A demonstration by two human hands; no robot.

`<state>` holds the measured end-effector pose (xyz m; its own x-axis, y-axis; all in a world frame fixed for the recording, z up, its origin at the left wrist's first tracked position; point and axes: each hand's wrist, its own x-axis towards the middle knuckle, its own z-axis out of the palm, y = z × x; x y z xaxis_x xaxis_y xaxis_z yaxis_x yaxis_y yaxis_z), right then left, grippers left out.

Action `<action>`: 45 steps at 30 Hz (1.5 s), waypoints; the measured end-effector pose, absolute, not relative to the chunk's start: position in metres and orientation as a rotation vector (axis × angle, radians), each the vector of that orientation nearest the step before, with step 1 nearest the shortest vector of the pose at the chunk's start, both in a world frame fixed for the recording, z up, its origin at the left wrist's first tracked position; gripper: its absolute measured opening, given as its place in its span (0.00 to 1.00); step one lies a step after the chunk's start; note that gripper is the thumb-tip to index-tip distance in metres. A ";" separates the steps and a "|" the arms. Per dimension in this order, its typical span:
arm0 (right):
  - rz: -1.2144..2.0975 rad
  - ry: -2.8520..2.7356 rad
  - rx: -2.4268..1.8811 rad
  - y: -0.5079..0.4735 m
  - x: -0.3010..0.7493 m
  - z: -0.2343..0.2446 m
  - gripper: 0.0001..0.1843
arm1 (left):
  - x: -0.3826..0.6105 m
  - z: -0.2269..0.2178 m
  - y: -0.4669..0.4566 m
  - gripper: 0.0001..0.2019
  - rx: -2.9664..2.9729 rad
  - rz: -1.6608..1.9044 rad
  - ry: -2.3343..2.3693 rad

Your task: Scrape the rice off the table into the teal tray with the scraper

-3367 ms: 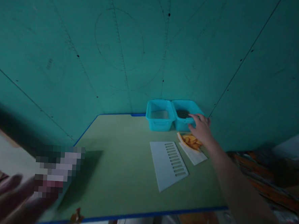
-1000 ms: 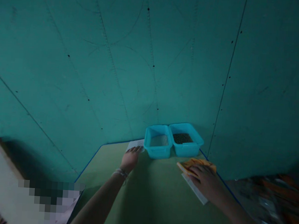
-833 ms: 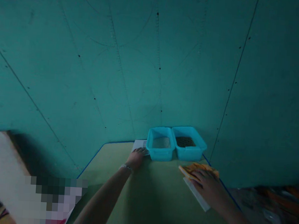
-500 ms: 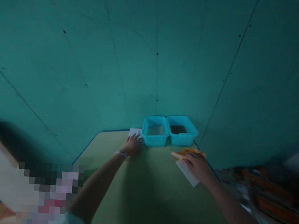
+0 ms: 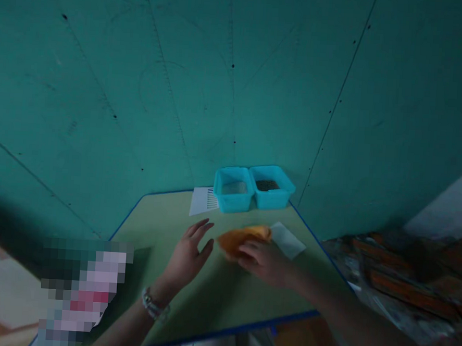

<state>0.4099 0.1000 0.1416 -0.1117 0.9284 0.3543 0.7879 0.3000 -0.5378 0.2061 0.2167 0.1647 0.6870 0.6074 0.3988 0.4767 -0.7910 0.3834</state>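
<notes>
My right hand [image 5: 262,261] grips an orange cloth [image 5: 236,241] over the middle of the table; the fingers press into its near side and the cloth is partly smeared by motion. To its left, my left hand [image 5: 189,251] is raised with fingers apart and nothing in them, wearing a beaded bracelet at the wrist. The cloth's left tip points toward that thumb, with a small gap between. A white paper [image 5: 288,241] lies flat to the right of the cloth. Farther back, a printed white sheet [image 5: 200,200] lies partly behind the left blue container.
Two blue plastic containers stand side by side at the back: the left container [image 5: 235,203] with pale contents, the right container [image 5: 274,199] with dark grains. The blue-edged table [image 5: 158,210] meets a green wall [image 5: 181,86]. Wrapped bundles [image 5: 400,282] lie right; a pixelated item sits left.
My right hand has carried the orange cloth left, off the white paper, to the table's middle. My left hand has drawn back from the printed sheet toward me. The view has shifted slightly.
</notes>
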 end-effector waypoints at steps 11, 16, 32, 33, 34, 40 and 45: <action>0.035 -2.209 -1.647 0.128 0.386 0.098 0.17 | 0.098 0.144 0.179 0.35 2.664 0.309 2.150; 0.003 -2.405 -1.585 0.109 0.355 0.093 0.21 | 0.091 0.136 0.184 0.37 2.564 0.289 2.099; 0.615 -2.634 -1.245 0.100 0.318 0.127 0.39 | 0.091 0.160 0.197 0.33 2.525 0.088 1.990; 0.670 -2.607 -1.239 0.097 0.324 0.131 0.41 | 0.091 0.160 0.198 0.32 2.523 0.081 1.994; 0.706 -2.566 -1.242 0.096 0.329 0.134 0.41 | 0.090 0.159 0.199 0.32 2.522 0.074 1.996; 0.505 -2.211 -1.385 0.101 0.331 0.134 0.15 | 0.089 0.154 0.204 0.30 2.515 0.020 2.059; 0.300 -2.201 -1.482 0.102 0.311 0.121 0.14 | 0.092 0.159 0.201 0.31 2.526 -0.022 2.099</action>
<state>0.3106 0.1019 0.1205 -0.3082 0.9162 0.2562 0.8141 0.3933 -0.4273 0.0921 0.2013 0.1592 0.1869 0.9791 0.0807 0.9772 -0.1769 -0.1176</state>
